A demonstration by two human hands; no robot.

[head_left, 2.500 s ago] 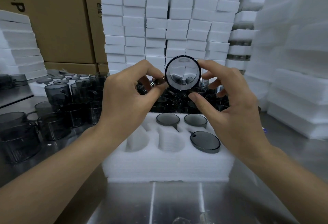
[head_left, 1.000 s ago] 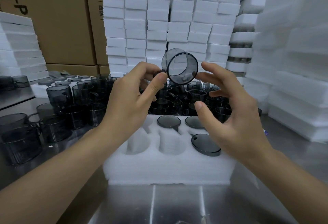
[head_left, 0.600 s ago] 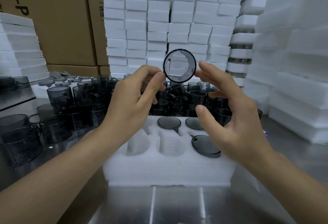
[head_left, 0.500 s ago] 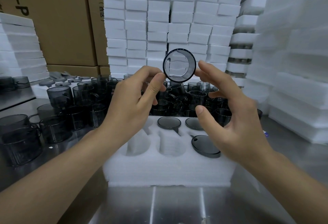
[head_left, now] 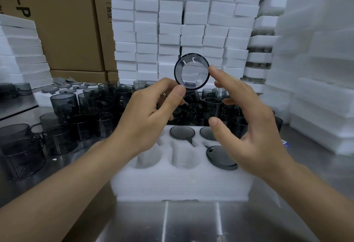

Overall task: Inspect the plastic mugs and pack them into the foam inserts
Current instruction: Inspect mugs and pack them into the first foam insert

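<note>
I hold a smoky transparent plastic mug (head_left: 191, 71) up at eye level, its open mouth turned toward me. My left hand (head_left: 151, 115) grips it from the lower left, thumb against the rim. My right hand (head_left: 249, 126) is spread beside it, with the index fingertip touching the mug's right rim and the other fingers apart from it. Below my hands lies a white foam insert (head_left: 182, 182) with two empty round pockets (head_left: 148, 158) at the front. Three dark round lids (head_left: 182, 132) lie on its back and right parts.
Several loose grey mugs (head_left: 63, 103) crowd the metal table (head_left: 191, 222) to the left and behind the insert. Stacked white foam blocks (head_left: 172, 21) wall the back, and more foam (head_left: 321, 69) rises on the right. Cardboard boxes (head_left: 63, 21) stand at back left.
The mug has been turned in my left hand and tilted so its mouth faces me more squarely. My right index finger has come up to touch its rim.
</note>
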